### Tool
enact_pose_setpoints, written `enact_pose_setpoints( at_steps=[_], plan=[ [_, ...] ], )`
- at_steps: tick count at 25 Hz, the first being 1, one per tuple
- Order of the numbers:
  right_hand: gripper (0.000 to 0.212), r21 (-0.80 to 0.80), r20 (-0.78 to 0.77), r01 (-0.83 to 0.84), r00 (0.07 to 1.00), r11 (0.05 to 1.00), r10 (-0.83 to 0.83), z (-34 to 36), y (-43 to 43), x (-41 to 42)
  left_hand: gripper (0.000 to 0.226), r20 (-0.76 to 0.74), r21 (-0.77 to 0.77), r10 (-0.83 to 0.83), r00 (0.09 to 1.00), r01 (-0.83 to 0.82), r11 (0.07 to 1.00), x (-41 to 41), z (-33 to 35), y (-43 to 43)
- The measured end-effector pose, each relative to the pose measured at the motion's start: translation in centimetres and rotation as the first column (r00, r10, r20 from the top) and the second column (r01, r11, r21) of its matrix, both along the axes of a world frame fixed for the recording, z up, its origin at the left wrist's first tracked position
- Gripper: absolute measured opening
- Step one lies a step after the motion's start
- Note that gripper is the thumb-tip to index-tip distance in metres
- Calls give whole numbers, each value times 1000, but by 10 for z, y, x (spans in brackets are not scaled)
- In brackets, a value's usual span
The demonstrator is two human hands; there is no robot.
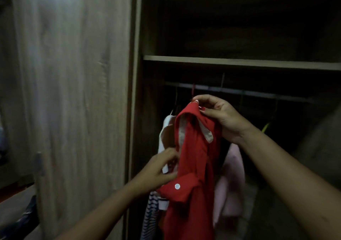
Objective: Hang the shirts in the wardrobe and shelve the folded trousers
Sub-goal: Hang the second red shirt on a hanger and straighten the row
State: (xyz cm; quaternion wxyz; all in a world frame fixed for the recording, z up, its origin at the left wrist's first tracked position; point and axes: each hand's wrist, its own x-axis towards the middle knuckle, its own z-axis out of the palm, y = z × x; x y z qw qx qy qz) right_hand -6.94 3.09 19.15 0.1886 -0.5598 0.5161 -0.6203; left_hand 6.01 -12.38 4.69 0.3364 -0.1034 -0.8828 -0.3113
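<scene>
**Red shirt up at the rail, hanging step under way**

The right hand [219, 114] pinches the red shirt [193, 166] at its collar, fingers closed on the cloth just below the dark rail [239, 92]. The left hand [158, 169] grips the buttoned front edge lower down. It's soft, limp cotton with a pale collar lining. The next move looks like settling it among the hanging garments; a pink one [232, 184] hangs just behind. The hanger itself is hidden.
</scene>
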Motion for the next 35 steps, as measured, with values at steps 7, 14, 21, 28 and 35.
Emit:
enact_pose_setpoints(
  at_steps=[7,14,21,28,35],
  plan=[
    [31,8,27,276,961,961,-276,-6,81,-48,39,133,64,24,991,-33,997,-47,-32,28],
    [26,151,-173,741,672,655,-721,-39,95,-110,56,107,-129,95,990,-81,988,-58,47,33],
    [30,31,-760,998,-7,-47,-650,-74,78,-161,56,146,-189,127,981,-98,977,-68,74,46],
    [53,75,-388,997,13,-18,-922,-69,88,-190,55,185,-198,203,962,-166,966,-60,73,23],
    [29,-224,51,974,22,10,-998,-83,103,-187,62,244,-179,288,926,-249,952,-53,73,10]
  ],
)
